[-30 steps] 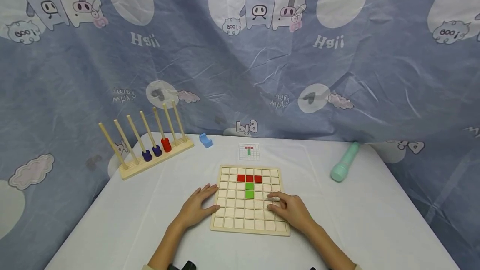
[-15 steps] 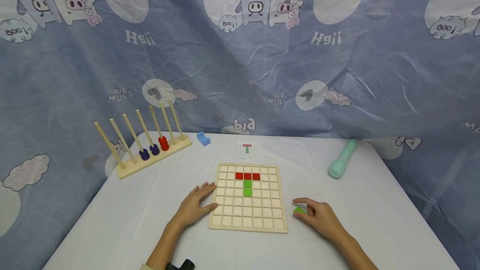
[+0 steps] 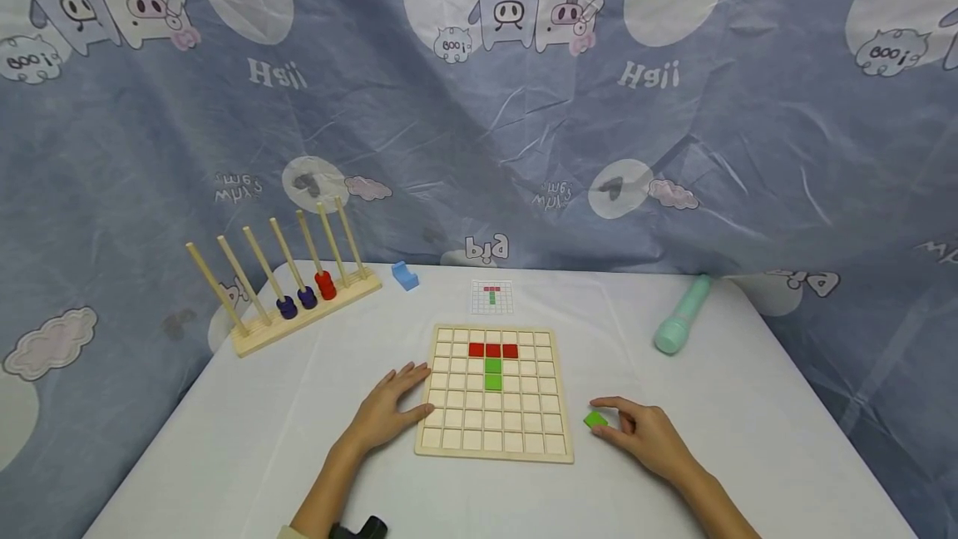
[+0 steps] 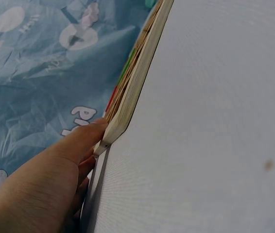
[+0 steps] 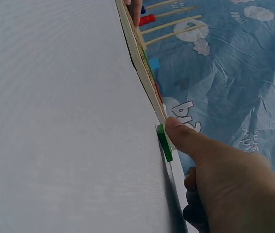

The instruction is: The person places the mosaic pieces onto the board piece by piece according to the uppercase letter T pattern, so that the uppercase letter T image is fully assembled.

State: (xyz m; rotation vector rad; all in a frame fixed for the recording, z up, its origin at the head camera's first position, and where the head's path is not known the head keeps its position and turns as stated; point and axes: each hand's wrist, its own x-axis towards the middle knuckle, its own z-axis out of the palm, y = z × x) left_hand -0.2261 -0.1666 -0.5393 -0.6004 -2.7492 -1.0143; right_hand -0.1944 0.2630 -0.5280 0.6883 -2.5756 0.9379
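My left hand [image 3: 385,410] rests at the left edge of the wooden grid board [image 3: 452,441], thumb and fingers spread along its rim. In the left wrist view the thumb touches the board's edge. Red tiles [image 3: 476,350] form a short row on the board, with two green tiles [image 3: 493,382] below the middle one. To the right of the board, a loose green tile [image 3: 595,419] lies on the table. My right hand [image 3: 647,439] is at this tile, thumb and index finger apart around it. In the right wrist view the thumb tip overlaps the green tile [image 5: 164,143].
A pattern card [image 3: 491,297] lies behind the board. At the back left stands a wooden peg rack [image 3: 308,314] with blue and red beads, beside a small blue piece [image 3: 405,276]. A mint-green flashlight-shaped object [image 3: 683,316] lies at the back right, before a printed cloth backdrop [image 3: 449,131].
My right hand has moved right, off the board, to the loose green tile, now in plain view, and its fingers have shifted slightly right. The left hand stays at the board.
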